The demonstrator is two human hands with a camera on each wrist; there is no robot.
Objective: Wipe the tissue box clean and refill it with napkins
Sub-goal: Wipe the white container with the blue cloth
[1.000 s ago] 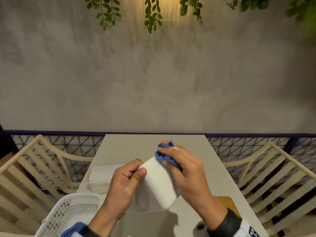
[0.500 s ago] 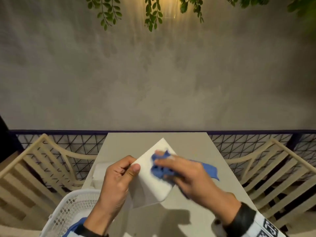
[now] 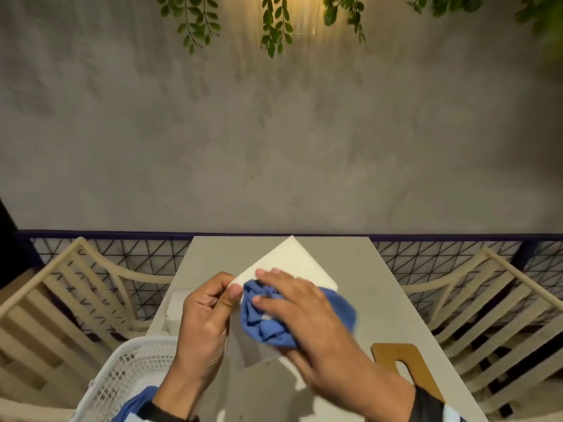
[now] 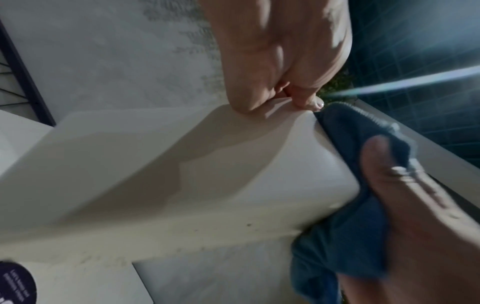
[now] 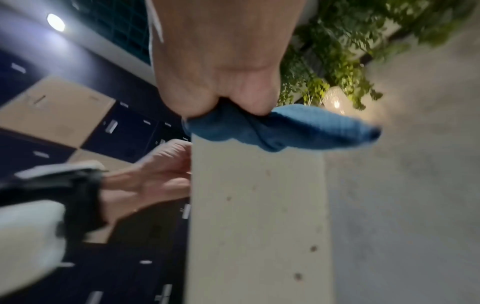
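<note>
The white tissue box (image 3: 292,260) is held tilted above the table, one corner pointing away from me. My left hand (image 3: 210,306) grips its left corner, thumb on the upper face; the left wrist view shows the fingers pinching the box (image 4: 182,164) at its edge. My right hand (image 3: 301,318) presses a bunched blue cloth (image 3: 265,321) against the upper face of the box. In the right wrist view the cloth (image 5: 285,127) is squeezed in my right hand over the box (image 5: 257,216). A stack of white napkins (image 3: 175,309) lies on the table, left of my left hand.
A white lattice basket (image 3: 122,370) sits at the table's near left. A wooden board with a cut-out (image 3: 405,360) lies at the near right. The grey table (image 3: 365,287) ends at a railing and wall. Slatted chairs (image 3: 61,300) stand on both sides.
The box has turned so a broad face points up, with a corner away from me. My right hand with the cloth has moved from the far end down across this face toward me.
</note>
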